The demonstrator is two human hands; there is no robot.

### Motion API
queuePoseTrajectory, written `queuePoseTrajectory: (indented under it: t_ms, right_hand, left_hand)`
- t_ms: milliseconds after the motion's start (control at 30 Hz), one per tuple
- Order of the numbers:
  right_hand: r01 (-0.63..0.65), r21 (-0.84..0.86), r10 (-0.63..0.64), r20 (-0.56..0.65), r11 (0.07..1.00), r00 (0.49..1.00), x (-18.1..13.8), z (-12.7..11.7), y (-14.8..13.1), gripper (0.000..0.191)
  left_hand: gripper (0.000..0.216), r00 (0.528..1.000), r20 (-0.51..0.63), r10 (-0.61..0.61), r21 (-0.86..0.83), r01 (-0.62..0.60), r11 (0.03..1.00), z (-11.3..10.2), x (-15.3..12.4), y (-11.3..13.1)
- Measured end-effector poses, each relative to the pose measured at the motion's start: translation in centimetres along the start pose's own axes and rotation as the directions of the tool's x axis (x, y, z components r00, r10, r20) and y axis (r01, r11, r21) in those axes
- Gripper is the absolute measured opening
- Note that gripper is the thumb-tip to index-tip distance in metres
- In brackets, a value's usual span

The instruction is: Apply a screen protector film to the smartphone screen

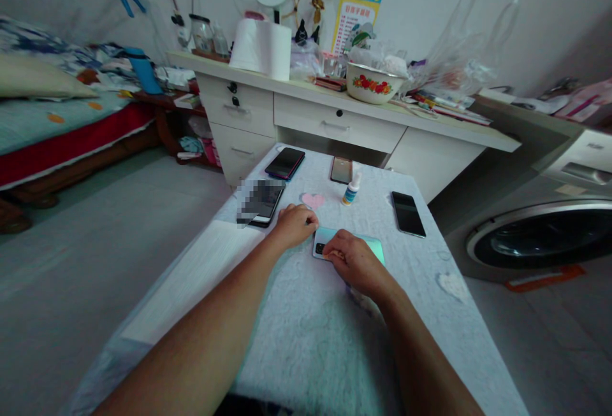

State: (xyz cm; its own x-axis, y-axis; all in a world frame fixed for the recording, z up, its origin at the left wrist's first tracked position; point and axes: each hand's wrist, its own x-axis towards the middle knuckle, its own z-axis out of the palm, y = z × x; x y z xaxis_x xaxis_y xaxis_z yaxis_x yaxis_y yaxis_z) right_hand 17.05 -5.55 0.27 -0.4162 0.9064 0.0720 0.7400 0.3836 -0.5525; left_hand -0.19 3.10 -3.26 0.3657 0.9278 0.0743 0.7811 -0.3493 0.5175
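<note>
Mint-green phone camera-side up, right hand bunched on its back, left hand curled closed nearby.

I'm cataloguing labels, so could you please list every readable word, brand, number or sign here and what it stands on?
"好孩子": heading on the wall poster; the rest is too blurred to read.
Small bottle: label too small to read.
Washing machine: panel mark too blurred.
Green phone: no legible text.
</note>
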Motion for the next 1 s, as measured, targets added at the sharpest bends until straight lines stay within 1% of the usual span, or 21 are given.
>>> queuePoseTrajectory:
  t_ms: [233, 367, 500, 667, 833, 900, 1000]
  right_hand:
    - [0.044, -0.023, -0.046, -0.083, 0.999, 0.996, 0.8, 1.8, -0.4, 0.02]
    - [0.042, -0.038, -0.046, -0.091, 0.998, 0.995, 1.1, 2.3, -0.5, 0.018]
    - [0.026, -0.065, -0.031, -0.082, 0.998, 0.996, 0.9, 1.9, -0.1, 0.022]
    - [-0.051, -0.092, 0.044, -0.076, 0.994, 0.996, 0.4, 0.7, 0.6, 0.022]
    - [-0.111, -0.131, 0.099, -0.1, 0.985, 0.99, 0.1, 0.0, 1.0, 0.021]
    - [-0.116, -0.127, 0.104, -0.101, 0.985, 0.989, 0.2, 0.1, 1.0, 0.02]
    - [-0.089, -0.107, 0.079, -0.094, 0.99, 0.992, 0.3, 0.5, 0.8, 0.02]
  left_hand:
    - [0.02, 1.0, 0.007, -0.002, 0.003, 0.002, 1.0, -0.3, -0.1, 0.4]
    - [0.019, 1.0, 0.004, -0.009, 0.004, 0.009, 1.0, -0.3, 0.0, 0.3]
    - [0.02, 1.0, -0.005, 0.003, 0.0, -0.003, 1.0, -0.1, 0.0, 0.1]
    - [0.019, 1.0, -0.003, 0.006, -0.004, -0.006, 1.0, -0.1, 0.0, 0.1]
    - [0.019, 1.0, 0.001, 0.016, -0.005, -0.016, 1.0, -0.2, 0.0, 0.1]
    - [0.018, 1.0, -0.002, 0.015, -0.005, -0.015, 1.0, -0.2, -0.1, 0.1]
    - [0.019, 1.0, -0.002, 0.014, -0.008, -0.014, 1.0, -0.1, -0.1, 0.0]
